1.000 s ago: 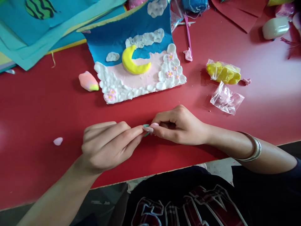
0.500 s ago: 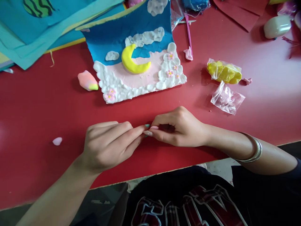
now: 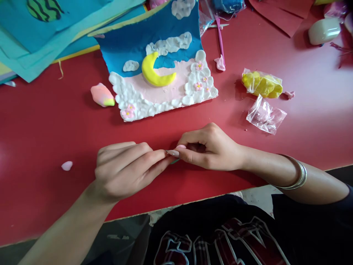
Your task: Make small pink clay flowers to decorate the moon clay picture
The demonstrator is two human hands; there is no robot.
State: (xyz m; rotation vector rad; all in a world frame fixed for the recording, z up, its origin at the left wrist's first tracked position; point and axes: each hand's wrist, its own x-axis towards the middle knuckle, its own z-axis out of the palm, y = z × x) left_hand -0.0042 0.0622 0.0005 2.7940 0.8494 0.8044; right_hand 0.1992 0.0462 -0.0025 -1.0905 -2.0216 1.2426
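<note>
No text, label or number can be read on anything here.

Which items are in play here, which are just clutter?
In play: left hand, right hand, tiny teal clay bit pinched between their fingertips.
Lying about: clay picture, pink-yellow lump, yellow clay bag, clear bag, pink tool.

Bright, even light; glare at right, edges slightly warped.

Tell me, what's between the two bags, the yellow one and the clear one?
Nothing: in the head view only bare red table shows between the yellow clay bag and the clear bag.
</note>
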